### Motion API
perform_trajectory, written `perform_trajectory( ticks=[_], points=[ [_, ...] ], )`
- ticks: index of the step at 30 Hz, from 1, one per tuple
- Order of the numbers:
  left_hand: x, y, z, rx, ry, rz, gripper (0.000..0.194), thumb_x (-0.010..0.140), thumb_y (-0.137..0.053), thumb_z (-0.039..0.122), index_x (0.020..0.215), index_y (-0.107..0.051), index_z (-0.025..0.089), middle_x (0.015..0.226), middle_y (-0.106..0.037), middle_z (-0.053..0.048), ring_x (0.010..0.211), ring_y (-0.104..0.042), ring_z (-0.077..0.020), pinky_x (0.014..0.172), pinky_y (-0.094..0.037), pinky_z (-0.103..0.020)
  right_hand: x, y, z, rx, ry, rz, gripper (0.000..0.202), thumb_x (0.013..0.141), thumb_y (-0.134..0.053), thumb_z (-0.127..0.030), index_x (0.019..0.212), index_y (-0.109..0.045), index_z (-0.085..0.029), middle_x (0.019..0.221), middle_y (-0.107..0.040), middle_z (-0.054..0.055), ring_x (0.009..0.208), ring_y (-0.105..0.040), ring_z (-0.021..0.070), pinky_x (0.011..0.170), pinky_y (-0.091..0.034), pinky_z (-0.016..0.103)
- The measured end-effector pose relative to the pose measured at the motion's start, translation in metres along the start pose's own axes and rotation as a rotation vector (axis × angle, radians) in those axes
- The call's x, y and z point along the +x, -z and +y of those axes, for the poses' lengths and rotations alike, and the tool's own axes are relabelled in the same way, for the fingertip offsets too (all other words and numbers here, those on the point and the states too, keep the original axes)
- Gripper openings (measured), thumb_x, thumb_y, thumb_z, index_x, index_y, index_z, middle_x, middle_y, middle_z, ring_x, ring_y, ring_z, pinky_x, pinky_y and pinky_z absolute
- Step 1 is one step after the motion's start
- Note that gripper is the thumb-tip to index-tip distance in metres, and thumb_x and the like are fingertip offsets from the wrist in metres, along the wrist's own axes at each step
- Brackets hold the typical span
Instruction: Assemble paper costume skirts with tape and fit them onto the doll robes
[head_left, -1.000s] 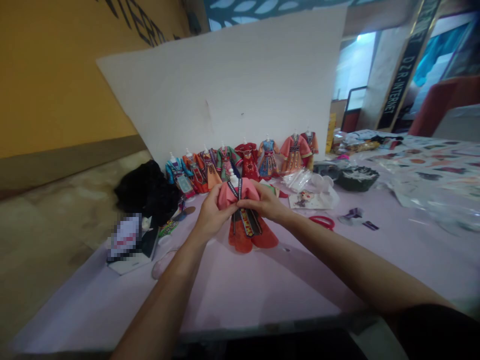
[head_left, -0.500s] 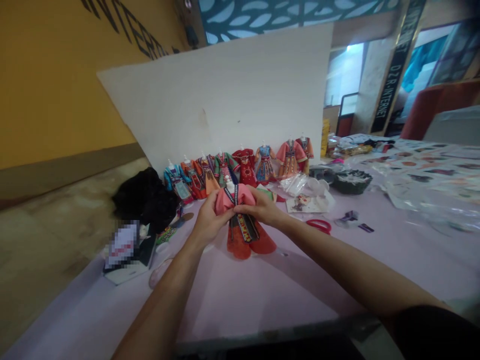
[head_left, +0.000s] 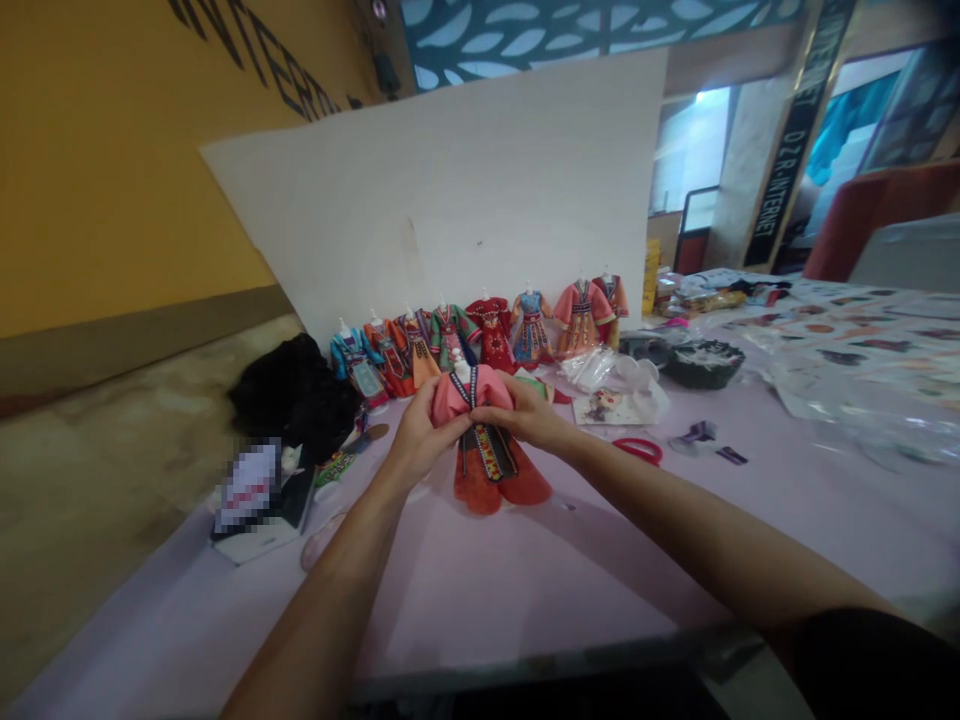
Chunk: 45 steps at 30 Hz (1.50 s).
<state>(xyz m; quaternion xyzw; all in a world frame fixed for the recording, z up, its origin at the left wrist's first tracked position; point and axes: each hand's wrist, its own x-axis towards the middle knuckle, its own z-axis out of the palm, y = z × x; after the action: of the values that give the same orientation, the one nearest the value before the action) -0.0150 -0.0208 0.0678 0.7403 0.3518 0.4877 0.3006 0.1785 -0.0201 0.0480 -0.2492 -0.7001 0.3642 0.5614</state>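
A small doll dress [head_left: 487, 465] on a white headless form stands upright in front of me, with a pink top, a dark patterned collar and a red-orange skirt with a dark embroidered panel. My left hand [head_left: 422, 432] is closed around its left side, thumb at the waist. On the other side my right hand [head_left: 534, 415] grips it, its thumb meeting the left one at the front. The fingers behind the dress are hidden. Just behind the hands, a row of similar doll dresses, among them a red one [head_left: 493, 335], stands on small forms.
A white board [head_left: 465, 190] rises behind the row. Pink-handled scissors [head_left: 637, 450], clear plastic wrapping [head_left: 589, 368] and a dark green bowl [head_left: 705, 363] lie to the right. Black fabric [head_left: 292, 390] and a box [head_left: 262, 535] are at left. Printed sheets [head_left: 840, 340] cover the far right.
Both hands keep hold of the doll dress in almost the same place. The form's white neck shows slightly more above the collar, and the view has shifted a little.
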Motion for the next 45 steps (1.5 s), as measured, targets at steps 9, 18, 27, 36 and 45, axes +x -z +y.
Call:
perform_trajectory(
  ticks=[9, 18, 27, 36, 45],
  points=[
    [0.001, 0.003, 0.001, 0.009, 0.002, -0.019, 0.055, 0.074, -0.081, 0.036, 0.121, -0.059, 0.018, 0.113, -0.069, -0.005, 0.104, -0.065, -0.0228, 0.092, -0.051, -0.032, 0.002, 0.000, 0.000, -0.013, 0.014, -0.029, 0.038, 0.077, -0.082, -0.043, 0.103, -0.066, -0.020, 0.095, -0.065, 0.002, 0.086, -0.058, 0.0188, 0.079, -0.053, 0.034],
    [-0.005, 0.023, -0.006, 0.036, 0.060, -0.060, 0.069, 0.072, -0.082, 0.038, 0.130, -0.052, 0.018, 0.130, -0.066, -0.013, 0.117, -0.065, -0.0286, 0.104, -0.049, -0.045, -0.017, 0.039, 0.009, 0.147, -0.139, -0.070, 0.041, 0.080, -0.080, -0.036, 0.117, -0.066, -0.023, 0.107, -0.064, 0.004, 0.084, -0.062, 0.0147, 0.071, -0.054, 0.030],
    [-0.014, 0.036, -0.004, 0.000, 0.054, 0.027, 0.045, 0.078, -0.079, 0.041, 0.115, -0.068, 0.020, 0.117, -0.072, -0.008, 0.109, -0.065, -0.0258, 0.098, -0.050, -0.038, -0.020, 0.053, 0.005, -0.001, -0.061, 0.110, 0.022, 0.089, -0.070, -0.041, 0.102, -0.071, -0.024, 0.100, -0.068, 0.003, 0.090, -0.061, 0.0167, 0.084, -0.050, 0.035],
    [-0.043, 0.035, -0.027, -0.233, 0.318, 0.207, 0.050, 0.076, -0.078, 0.057, 0.108, -0.073, 0.020, 0.106, -0.072, -0.007, 0.095, -0.065, -0.0207, 0.083, -0.048, -0.030, -0.052, 0.044, 0.030, 0.288, -0.446, 0.087, 0.035, 0.087, -0.072, -0.053, 0.105, -0.071, -0.024, 0.104, -0.068, 0.003, 0.093, -0.063, 0.0171, 0.093, -0.051, 0.038],
    [-0.050, 0.013, -0.015, -0.678, 0.478, 0.232, 0.027, 0.075, -0.084, 0.034, 0.096, -0.073, 0.022, 0.095, -0.074, -0.003, 0.082, -0.065, -0.0165, 0.070, -0.050, -0.026, -0.039, 0.034, 0.010, 0.744, -0.460, 0.229, 0.025, 0.076, -0.080, -0.024, 0.100, -0.072, -0.026, 0.101, -0.073, -0.001, 0.095, -0.066, 0.0161, 0.092, -0.050, 0.033]
  ],
)
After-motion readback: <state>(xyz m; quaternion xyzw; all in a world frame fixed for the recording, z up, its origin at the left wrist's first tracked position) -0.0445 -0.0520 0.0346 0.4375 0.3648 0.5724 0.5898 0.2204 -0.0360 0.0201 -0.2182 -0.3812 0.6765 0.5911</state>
